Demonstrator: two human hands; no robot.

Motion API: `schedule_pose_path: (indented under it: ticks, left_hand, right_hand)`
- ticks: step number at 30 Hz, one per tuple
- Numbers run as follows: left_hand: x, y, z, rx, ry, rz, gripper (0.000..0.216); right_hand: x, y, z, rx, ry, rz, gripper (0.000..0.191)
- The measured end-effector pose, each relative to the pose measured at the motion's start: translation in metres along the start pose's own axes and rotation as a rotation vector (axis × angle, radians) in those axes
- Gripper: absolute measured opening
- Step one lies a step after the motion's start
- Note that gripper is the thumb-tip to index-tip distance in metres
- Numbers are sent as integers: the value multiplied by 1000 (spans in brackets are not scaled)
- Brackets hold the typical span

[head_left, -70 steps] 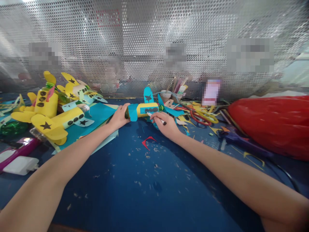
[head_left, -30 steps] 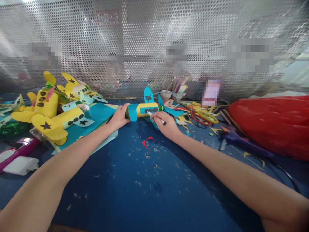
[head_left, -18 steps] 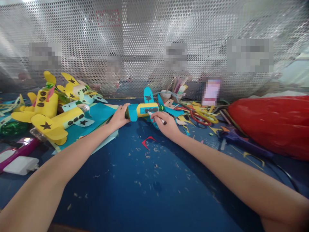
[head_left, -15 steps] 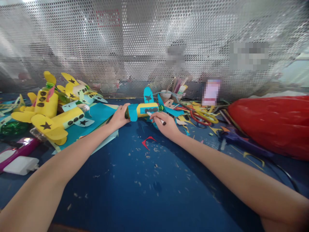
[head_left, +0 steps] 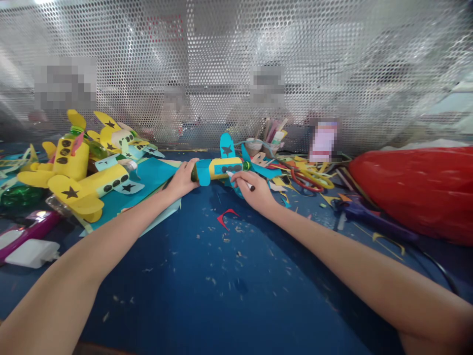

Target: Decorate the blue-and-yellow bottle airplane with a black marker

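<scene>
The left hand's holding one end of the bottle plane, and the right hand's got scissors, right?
Not scissors: the head view shows the right hand holding a white marker with a dark end. The left hand is holding one end of the bottle plane.

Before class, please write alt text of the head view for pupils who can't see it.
The left hand grips a yellow and blue bottle plane while the right hand holds a marker at its dark spots. Other planes are at left; paper scraps and a red bundle at right.
</scene>
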State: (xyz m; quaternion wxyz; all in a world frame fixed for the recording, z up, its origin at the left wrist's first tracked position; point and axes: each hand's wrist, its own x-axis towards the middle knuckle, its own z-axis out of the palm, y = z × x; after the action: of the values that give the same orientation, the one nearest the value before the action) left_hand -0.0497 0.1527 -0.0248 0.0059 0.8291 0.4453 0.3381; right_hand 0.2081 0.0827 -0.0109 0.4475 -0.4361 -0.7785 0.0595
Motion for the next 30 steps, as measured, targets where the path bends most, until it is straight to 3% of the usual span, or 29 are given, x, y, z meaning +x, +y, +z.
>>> schedule_pose_path:
  ticks: [23, 30]
  left_hand:
    - [-2, -3, 2, -56, 23, -13, 74]
    - [-4, -4, 3, -85, 7, -49, 75]
  right_hand:
    - [0, -1, -1, 5, -18, 18, 24]
    - [0, -2, -5, 44, 99, 76, 22]
